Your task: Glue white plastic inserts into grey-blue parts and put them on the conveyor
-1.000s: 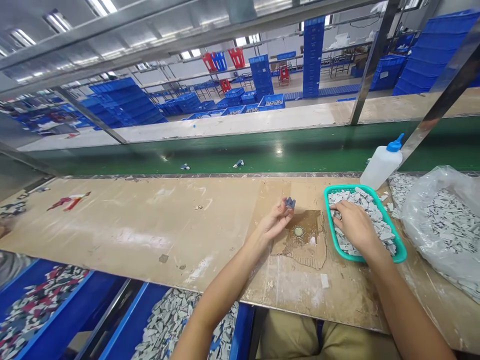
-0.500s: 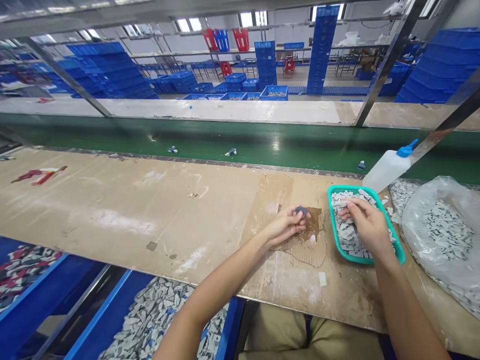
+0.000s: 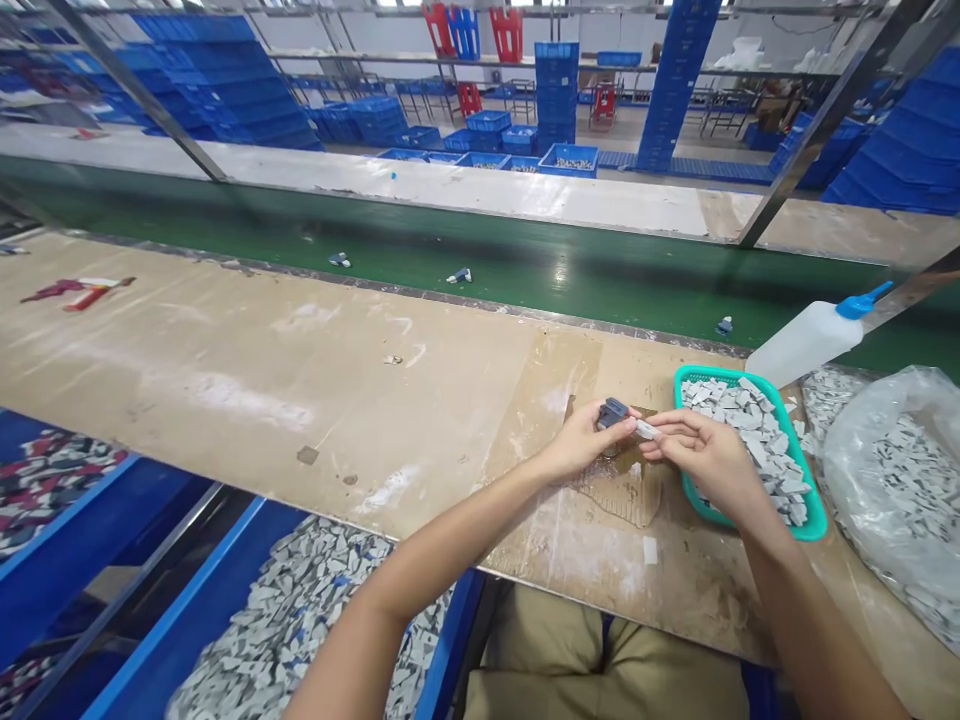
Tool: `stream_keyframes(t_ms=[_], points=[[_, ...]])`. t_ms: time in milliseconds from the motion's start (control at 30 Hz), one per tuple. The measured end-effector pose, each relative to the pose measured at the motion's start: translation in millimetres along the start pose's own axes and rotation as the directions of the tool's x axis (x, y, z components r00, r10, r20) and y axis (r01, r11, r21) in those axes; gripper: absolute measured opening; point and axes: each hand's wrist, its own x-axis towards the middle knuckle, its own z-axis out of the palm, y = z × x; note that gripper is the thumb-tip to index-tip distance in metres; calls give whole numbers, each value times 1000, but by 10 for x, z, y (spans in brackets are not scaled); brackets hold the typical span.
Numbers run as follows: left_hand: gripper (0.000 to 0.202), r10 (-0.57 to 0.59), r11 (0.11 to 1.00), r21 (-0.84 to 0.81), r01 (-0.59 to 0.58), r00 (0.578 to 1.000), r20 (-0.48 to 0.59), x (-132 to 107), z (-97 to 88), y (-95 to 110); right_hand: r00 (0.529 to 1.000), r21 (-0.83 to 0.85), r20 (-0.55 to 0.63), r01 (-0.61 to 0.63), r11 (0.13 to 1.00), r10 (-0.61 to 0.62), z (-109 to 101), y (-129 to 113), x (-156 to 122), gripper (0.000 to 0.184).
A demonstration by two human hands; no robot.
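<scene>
A small dark grey plastic piece [image 3: 613,411] is pinched in my left hand [image 3: 587,437], above a brown cardboard patch [image 3: 619,497] on the bench. My right hand [image 3: 701,455] grips a small white plastic piece [image 3: 646,430] by its fingertips. The white piece is held right up against the dark one; whether they are joined I cannot tell. Just beyond my right hand sits a green basket [image 3: 816,520] full of similar pale pieces [image 3: 757,430], partly hidden by that hand.
A white squeeze bottle [image 3: 806,342] with a blue nozzle stands behind the basket. At right lies a clear plastic bag [image 3: 851,450] of pale pieces. Several small assembled parts [image 3: 460,276] rest on the green belt [image 3: 517,262]. Blue bins [image 3: 127,655] of pieces are below left.
My right hand has moved left out of the basket with a white piece and has met my left hand. The dark piece is now turned more into view. The camera has tilted down.
</scene>
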Motion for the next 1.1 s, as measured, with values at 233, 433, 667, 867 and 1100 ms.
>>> stream_keyframes(t_ms=[233,433,667,867,1100], points=[[41,-131,900,-429,69,985,-117,77,-37,36,999,-157,37,20,987,-15,30,101,92,49],[37,-259,605,-795,45,955,-142,200,-319,231,946,-530,63,302,792,-318,141,256,93,36],[7,-210,653,-756,47,970,-122,233,-428,137,864,-715,247,468,519,-439,169,325,42,32],[20,-173,782,-620,60,977,-123,231,-455,56,833,-728,292,512,456,-469,181,340,46,29],[13,-141,784,-615,85,989,-43,192,-448,88,823,-752,309,518,407,-477,200,320,34,26]])
